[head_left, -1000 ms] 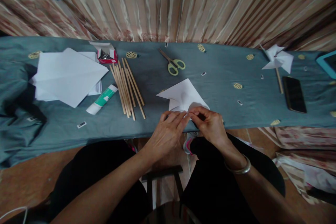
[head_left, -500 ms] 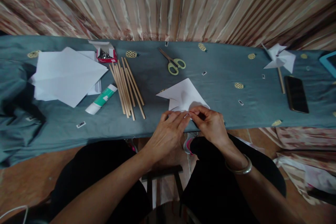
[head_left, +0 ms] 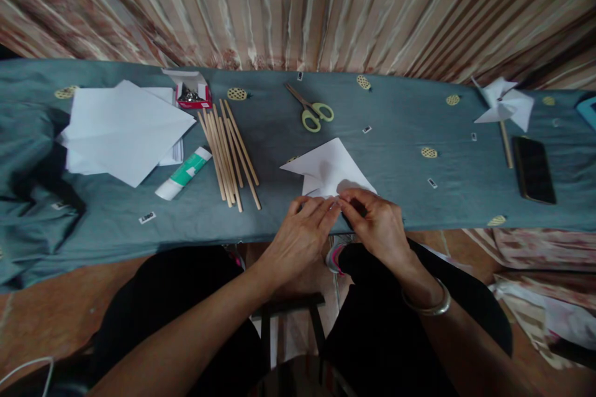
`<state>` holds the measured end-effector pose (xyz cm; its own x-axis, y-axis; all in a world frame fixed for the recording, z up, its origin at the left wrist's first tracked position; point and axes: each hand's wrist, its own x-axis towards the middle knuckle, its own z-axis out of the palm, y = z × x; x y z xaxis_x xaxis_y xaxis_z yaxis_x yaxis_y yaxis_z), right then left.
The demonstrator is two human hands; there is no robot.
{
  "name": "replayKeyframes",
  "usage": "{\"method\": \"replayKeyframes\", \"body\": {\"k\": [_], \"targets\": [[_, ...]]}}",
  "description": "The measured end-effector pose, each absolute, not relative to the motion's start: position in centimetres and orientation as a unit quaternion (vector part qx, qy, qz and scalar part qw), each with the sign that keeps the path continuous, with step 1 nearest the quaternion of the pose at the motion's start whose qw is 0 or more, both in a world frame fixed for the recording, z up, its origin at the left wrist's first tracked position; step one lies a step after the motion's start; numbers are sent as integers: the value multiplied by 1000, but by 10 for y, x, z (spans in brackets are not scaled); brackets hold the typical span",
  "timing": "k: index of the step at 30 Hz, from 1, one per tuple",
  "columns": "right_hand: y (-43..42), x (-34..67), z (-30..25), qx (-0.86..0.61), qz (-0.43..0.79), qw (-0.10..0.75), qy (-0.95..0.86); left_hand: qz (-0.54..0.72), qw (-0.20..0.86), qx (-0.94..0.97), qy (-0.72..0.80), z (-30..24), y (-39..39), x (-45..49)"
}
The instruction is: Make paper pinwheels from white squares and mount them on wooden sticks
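A folded sheet of white paper (head_left: 331, 167), with a pointed corner to the left, lies at the table's front edge. My left hand (head_left: 305, 223) rests on its near edge, fingers together and pressing the paper down. Thumb and forefinger of my right hand (head_left: 375, 220) pinch the same near edge, right beside the left fingertips. The hands hide the part of the paper between the fingers. Beyond the paper lie scissors (head_left: 311, 113) with pale green handles.
To the left are several wooden sticks (head_left: 230, 155), a glue tube (head_left: 183, 173), a red box of metal pins (head_left: 193, 96) and stacked white paper (head_left: 125, 130). A paper pinwheel (head_left: 507, 105) on a stick and a phone (head_left: 534, 169) lie right. A curtain (head_left: 298, 12) hangs behind the table.
The view has shifted slightly, so the things on the table appear a little further right. Both hands keep nearly the same place on the paper.
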<state>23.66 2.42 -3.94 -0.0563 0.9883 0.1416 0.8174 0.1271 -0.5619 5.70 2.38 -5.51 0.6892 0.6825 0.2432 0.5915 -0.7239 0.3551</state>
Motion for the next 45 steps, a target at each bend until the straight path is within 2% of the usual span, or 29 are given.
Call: {"method": "replayKeyframes", "body": {"k": [12,32,45], "targets": [[19,234,-35,-578,105,238,-774,162,136,911,355,-53,23,58],[17,235,-38,-575,120,260,-767,166,139,908,358,-53,23,59],[26,233,-46,-570,79,211,-790,158,132,910,360,-52,23,60]]}}
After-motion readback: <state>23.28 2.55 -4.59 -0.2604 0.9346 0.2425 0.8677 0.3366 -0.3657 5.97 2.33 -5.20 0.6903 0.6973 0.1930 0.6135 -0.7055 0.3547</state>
